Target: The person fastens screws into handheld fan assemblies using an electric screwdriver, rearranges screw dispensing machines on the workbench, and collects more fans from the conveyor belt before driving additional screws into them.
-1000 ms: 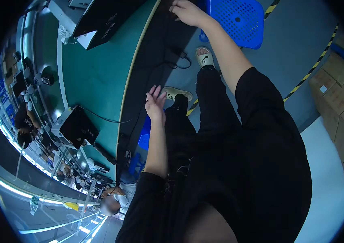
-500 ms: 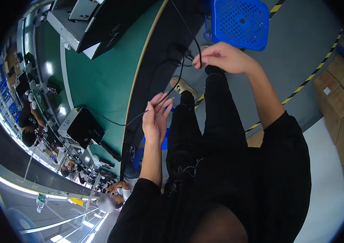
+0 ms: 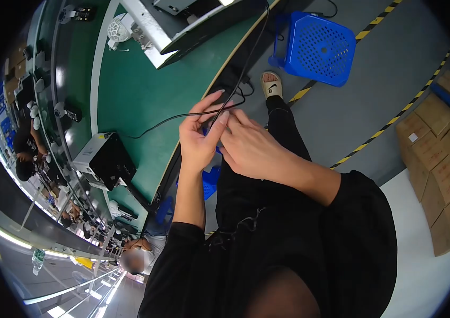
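A thin, flexible black cable [image 3: 167,118] is lying across the fingers of the left hand [image 3: 198,142], beside the right hand [image 3: 248,146]. One stretch is curving toward eight o'clock over the green tabletop [image 3: 129,95]; another is extending toward one o'clock near its edge.

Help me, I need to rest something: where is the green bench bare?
The widest bare patch of green bench lies between the open metal casing and the black-sided box, though the black cable crosses its lower part. It is crowded around that box and at the near edge, where the left hand and right hand meet.
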A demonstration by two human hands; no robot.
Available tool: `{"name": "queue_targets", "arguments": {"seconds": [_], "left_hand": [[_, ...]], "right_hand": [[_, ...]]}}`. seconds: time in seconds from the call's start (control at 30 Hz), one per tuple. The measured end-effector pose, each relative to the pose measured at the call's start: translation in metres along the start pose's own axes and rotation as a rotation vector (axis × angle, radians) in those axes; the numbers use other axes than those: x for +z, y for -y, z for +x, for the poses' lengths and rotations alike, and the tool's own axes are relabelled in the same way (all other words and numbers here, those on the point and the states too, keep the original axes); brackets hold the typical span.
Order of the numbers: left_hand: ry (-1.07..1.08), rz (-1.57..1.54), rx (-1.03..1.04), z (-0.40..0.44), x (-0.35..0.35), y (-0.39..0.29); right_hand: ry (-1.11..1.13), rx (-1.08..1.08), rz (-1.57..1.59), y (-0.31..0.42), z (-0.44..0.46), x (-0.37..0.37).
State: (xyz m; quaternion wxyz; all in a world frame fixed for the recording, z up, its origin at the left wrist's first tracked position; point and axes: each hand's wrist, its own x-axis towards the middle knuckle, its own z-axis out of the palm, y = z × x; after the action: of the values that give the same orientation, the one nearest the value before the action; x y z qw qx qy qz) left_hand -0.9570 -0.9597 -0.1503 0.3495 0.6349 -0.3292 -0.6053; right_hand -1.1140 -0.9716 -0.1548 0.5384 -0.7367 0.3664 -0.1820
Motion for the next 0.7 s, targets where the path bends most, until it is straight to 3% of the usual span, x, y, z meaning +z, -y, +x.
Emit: {"name": "queue_targets", "arguments": {"seconds": [0.07,0.13,0.17,0.2,0.23,0.3,0.47,0.7], "left_hand": [[0.035,-0.116,0.016,0.0,0.001,0.002],[0.063,-0.229,0.06,-0.001,0.002,0.006],[0.054,-0.232,0.069,-0.001,0.001,0.007],[0.048,-0.236,0.078,-0.001,0.001,0.006],[0.06,-0.244,0.091,-0.002,0.003,0.008],[0.048,-0.266,0.085,-0.004,0.008,0.005],[0.016,-0.404,0.109,-0.007,0.015,0.002],[-0.097,-0.504,0.231,-0.011,0.019,-0.021]], "right_hand": [[0.041,-0.025,-0.064,0.0,-0.001,-0.027],[0.184,0.163,0.042,0.021,0.02,-0.109],[-0.147,-0.088,-0.149,0.017,0.031,-0.135],[-0.27,-0.251,-0.322,0.028,0.051,-0.176],[-0.33,-0.366,-0.485,0.037,0.071,-0.208],[-0.223,-0.494,-0.759,0.045,0.116,-0.24],[0.198,-0.535,-1.116,0.024,0.196,-0.239],[0.274,-0.528,-1.203,0.027,0.206,-0.223]]}}
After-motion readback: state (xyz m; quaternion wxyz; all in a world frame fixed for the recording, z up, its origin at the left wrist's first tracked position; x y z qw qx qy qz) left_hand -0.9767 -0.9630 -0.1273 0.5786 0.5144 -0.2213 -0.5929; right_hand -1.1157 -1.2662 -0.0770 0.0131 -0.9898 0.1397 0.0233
